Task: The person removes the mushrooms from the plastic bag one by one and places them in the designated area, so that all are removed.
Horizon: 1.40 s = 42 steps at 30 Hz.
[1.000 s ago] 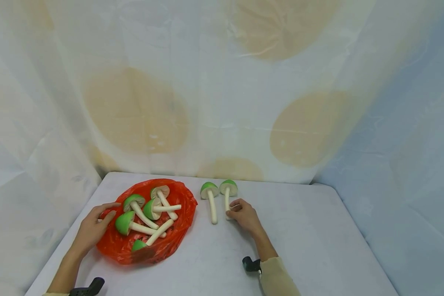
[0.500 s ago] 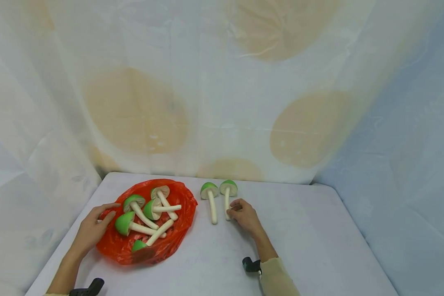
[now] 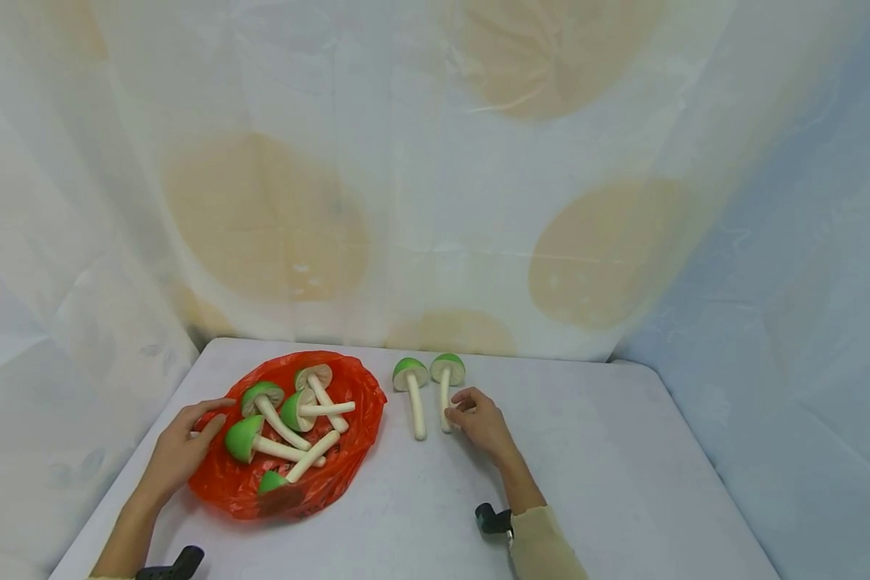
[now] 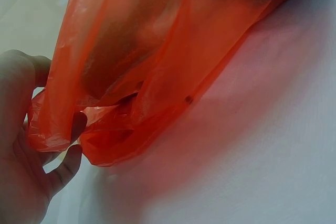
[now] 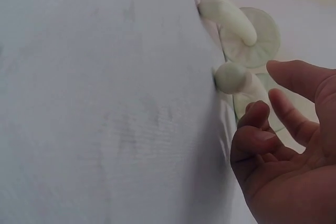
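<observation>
In the head view, a red plastic bag (image 3: 362,451) lies spread open on the left, with several toy mushrooms (image 3: 242,439) with green caps and pale stems on it. My left hand (image 3: 177,451) holds the bag's left edge; in the left wrist view, a fold of it lies between thumb and fingers. Two more mushrooms lie side by side to the bag's right, the left one (image 3: 416,403) and the right one (image 3: 445,395). Beside the right one's stem is my right hand (image 3: 482,423). In the right wrist view, its thumb and fingers stand apart around that stem, not pinching it.
A white table (image 3: 609,467) carries everything. A pale curtain with tan spots (image 3: 435,201) hangs behind it and along both sides. Black wrist mounts (image 3: 493,519) sit on both forearms.
My right hand's fingertips have shifted very slightly right, away from the right mushroom's stem. The left hand, bag and mushrooms look unchanged.
</observation>
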Motion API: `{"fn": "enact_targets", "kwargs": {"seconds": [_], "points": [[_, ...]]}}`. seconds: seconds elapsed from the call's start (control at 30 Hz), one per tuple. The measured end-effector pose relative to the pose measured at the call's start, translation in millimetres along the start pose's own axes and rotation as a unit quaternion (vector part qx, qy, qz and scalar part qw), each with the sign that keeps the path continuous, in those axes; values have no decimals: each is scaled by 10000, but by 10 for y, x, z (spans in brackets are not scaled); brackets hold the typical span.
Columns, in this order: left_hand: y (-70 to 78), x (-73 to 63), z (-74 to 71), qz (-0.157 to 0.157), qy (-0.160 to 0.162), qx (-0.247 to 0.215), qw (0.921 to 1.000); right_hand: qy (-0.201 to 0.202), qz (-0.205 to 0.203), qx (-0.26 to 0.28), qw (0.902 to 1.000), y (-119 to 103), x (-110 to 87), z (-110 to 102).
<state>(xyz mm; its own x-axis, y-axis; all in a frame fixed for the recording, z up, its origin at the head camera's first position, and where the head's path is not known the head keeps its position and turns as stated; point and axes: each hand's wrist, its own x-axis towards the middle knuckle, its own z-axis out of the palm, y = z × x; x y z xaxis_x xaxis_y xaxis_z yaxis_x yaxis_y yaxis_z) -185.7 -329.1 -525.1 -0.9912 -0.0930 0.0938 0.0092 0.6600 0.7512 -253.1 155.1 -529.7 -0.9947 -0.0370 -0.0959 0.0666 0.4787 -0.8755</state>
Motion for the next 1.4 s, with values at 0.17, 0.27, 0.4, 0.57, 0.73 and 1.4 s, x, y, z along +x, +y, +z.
{"fn": "enact_targets", "kwargs": {"seconds": [0.17, 0.27, 0.4, 0.57, 0.73, 1.4], "points": [[-9, 3, 4, -21, -1, 22, 10000, -7, -198, 67, 9998, -58, -4, -3], [-7, 2, 2, -4, 1, 23, 10000, -48, -370, 111, 9992, -121, -17, 6], [2, -5, -1, -10, -8, -9, 10000, -219, -633, 182, 9976, -222, -38, 51], [12, -12, -4, -57, -31, -33, 10000, -446, -796, 176, 9957, -355, -61, 152], [12, -15, -3, -100, -54, -64, 9999, -636, -863, 46, 9942, -481, -84, 266], [14, -10, -13, 17, -28, -46, 10000, -1421, -1368, -216, 9801, -835, -155, 794]]}}
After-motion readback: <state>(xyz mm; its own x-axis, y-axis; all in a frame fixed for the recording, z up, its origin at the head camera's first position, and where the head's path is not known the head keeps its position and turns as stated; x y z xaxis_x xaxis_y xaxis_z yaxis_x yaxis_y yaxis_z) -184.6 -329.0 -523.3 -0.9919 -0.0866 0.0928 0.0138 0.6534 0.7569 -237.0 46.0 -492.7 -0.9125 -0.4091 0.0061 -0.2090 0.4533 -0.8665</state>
